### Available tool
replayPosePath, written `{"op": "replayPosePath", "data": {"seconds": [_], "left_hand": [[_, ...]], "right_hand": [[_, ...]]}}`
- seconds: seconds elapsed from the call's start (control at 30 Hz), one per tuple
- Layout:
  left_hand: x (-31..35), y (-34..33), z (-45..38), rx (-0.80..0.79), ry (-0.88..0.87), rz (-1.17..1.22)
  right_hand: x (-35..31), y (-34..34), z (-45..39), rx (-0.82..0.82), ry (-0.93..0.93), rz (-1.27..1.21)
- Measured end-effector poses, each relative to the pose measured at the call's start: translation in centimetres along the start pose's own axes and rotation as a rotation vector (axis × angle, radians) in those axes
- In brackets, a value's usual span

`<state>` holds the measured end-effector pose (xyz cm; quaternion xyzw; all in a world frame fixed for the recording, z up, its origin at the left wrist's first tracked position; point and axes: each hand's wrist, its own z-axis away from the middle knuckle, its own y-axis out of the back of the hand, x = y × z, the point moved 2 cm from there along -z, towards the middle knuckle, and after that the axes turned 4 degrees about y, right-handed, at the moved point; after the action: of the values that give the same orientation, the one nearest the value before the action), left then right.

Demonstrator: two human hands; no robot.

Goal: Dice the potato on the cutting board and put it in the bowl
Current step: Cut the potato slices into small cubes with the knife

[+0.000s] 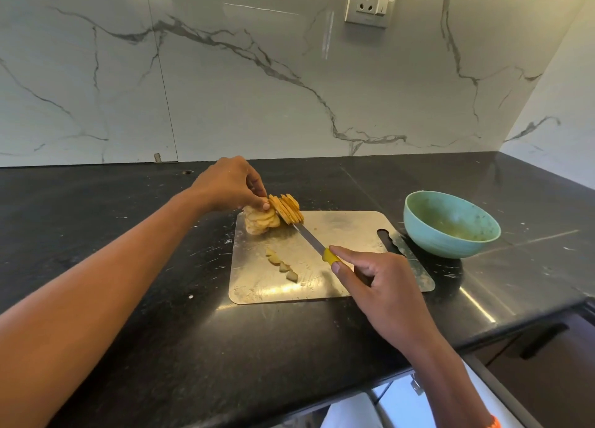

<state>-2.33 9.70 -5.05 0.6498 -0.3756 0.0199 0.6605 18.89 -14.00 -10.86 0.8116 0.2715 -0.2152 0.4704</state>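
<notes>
Yellow potato slices point(273, 213) are stacked at the far left corner of the steel cutting board point(351, 231), part of the stack lying flat and part tipped up on edge against the knife blade. The stack is pinched from above by the left hand point(230, 186), fingertips curled onto the top slices, while the yellow handle of the knife point(317, 244) is gripped by the right hand point(383, 286), index finger laid along it. A few small cut pieces point(283, 265) are scattered nearer on the board, and the teal bowl point(450, 223) sits just off the board's right end on the black counter point(128, 315). Honestly, thin wet slices like these are probably light, slippery and prone to fanning out, so the stack is best held low on its sides and squared up before being cut, fingertips tucked back. On a metal board it could skate around too, so light pressure seems wise.
</notes>
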Motion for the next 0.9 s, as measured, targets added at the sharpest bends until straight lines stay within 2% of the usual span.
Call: {"op": "replayPosePath", "data": {"seconds": [0.37,0.6,0.73,0.9], "left_hand": [[-0.2,0.3,-0.1,-0.071,0.031,-0.007],[1.1,1.0,0.3,-0.037,-0.004,-0.07],[3.2,1.5,1.2,0.088,-0.096,0.004],[6.9,-0.7,2.6,0.044,-0.311,0.17]], "right_hand": [[-0.1,0.1,0.2,0.017,-0.002,-0.067],[0.4,1.3,0.6,0.096,-0.028,-0.137],[1.2,2.1,0.6,0.177,-0.052,-0.136],[2.3,2.3,0.2,0.258,-0.117,-0.082]]}}
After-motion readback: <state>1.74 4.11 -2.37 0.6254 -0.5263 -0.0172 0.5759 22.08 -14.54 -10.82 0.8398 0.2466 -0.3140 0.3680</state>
